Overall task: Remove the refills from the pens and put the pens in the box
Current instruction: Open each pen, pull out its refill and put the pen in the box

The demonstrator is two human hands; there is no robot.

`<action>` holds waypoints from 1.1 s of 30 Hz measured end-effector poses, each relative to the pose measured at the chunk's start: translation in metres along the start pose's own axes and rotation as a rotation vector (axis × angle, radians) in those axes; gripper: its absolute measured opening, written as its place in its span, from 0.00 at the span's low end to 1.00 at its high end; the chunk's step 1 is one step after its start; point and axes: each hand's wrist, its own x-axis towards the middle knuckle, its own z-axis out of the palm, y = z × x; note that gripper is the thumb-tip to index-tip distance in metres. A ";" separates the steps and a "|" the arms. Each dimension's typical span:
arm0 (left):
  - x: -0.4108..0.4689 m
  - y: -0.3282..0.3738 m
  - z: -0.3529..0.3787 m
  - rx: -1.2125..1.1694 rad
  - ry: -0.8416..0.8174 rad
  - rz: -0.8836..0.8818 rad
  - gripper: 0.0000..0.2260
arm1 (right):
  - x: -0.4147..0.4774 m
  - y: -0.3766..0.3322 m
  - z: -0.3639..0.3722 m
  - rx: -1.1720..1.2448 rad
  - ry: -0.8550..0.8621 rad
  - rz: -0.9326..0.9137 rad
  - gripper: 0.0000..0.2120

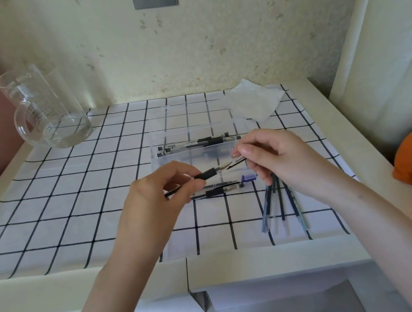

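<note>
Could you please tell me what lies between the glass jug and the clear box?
Only bare checked cloth lies between the glass jug and the clear box, in the head view.

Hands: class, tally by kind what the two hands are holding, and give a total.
Pens: 1, the black-gripped clear plastic pen in the left hand
Refills: 1, the thin dark refill pinched by the right hand
Total: 2

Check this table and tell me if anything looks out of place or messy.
Nothing is spilled or broken. The loose refills lie fanned and crossed on the cloth rather than lined up, just below the right hand. A white tissue lies rumpled at the back right, beside the clear box.
</note>
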 end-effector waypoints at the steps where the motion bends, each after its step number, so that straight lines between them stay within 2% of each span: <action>1: 0.000 0.000 0.000 -0.001 0.002 -0.001 0.03 | 0.000 0.000 0.001 -0.003 -0.010 0.000 0.09; 9: -0.001 0.000 0.003 0.024 -0.015 0.019 0.03 | -0.001 0.002 0.016 0.034 -0.066 0.012 0.07; 18: -0.002 -0.003 0.007 0.056 0.042 0.034 0.04 | -0.002 0.005 0.028 0.087 -0.023 0.017 0.07; 21: 0.003 -0.002 0.007 0.112 0.014 0.029 0.03 | -0.002 0.003 0.031 0.121 -0.021 0.079 0.05; 23: 0.009 -0.003 0.004 0.118 0.024 0.018 0.04 | 0.000 -0.002 0.026 0.145 -0.022 0.159 0.07; 28: 0.039 -0.001 -0.016 0.140 0.112 0.020 0.04 | -0.002 -0.003 -0.001 -0.205 0.077 0.129 0.07; 33: 0.097 0.007 -0.011 0.242 0.010 0.083 0.06 | -0.004 -0.003 -0.007 -0.243 0.063 0.147 0.08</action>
